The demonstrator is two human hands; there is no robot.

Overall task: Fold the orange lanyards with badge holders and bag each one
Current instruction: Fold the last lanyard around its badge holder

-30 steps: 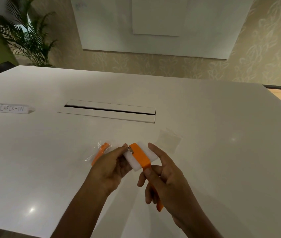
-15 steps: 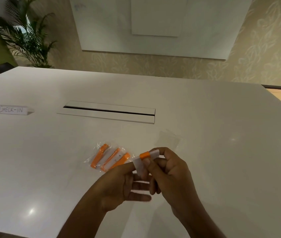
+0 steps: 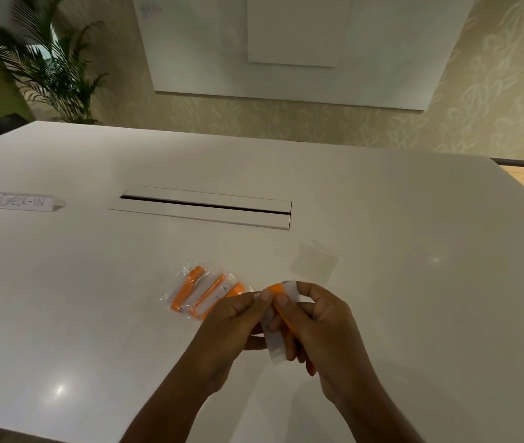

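Both hands hold one orange lanyard with its white badge holder [image 3: 276, 342] just above the white table [image 3: 94, 298]. My right hand [image 3: 321, 327] wraps around the folded bundle, fingers curled over it. My left hand [image 3: 235, 324] pinches the bundle's top end with thumb and forefinger. The orange strap shows at the top and along the holder's right side. To the left, bagged orange lanyards [image 3: 203, 294] lie side by side in clear plastic, partly hidden by my left hand. An empty clear bag [image 3: 315, 262] lies flat beyond my hands.
A long cable slot with a lid [image 3: 203, 207] sits in the table's middle. A paper tent sign reading CHECK-IN [image 3: 24, 201] stands at the far left. A potted palm [image 3: 46, 65] and a wall board [image 3: 286, 43] are behind the table.
The lanyard strap has been gathered onto the badge holder; the bundle turned from flat to upright in my hands. My hands moved slightly nearer me, uncovering the bagged lanyards.
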